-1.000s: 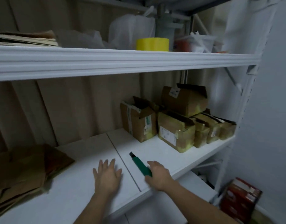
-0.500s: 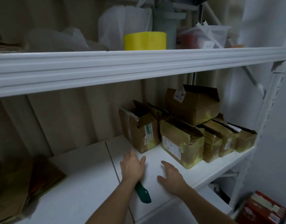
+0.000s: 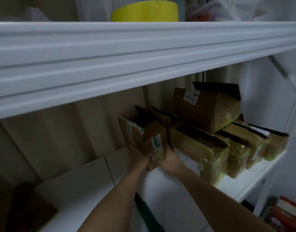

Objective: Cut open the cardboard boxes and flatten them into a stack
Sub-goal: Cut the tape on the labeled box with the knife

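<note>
Both hands grip a creased, open-flapped cardboard box.

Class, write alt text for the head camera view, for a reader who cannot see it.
Two bare hands, left and right, grip an open cardboard box from either side on a white shelf, beside more taped boxes. A green utility knife lies on the shelf between the forearms.

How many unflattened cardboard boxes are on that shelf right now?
6: one held in both hands, one beside it, one stacked above, three in a row rightward. More may hide behind.
</note>
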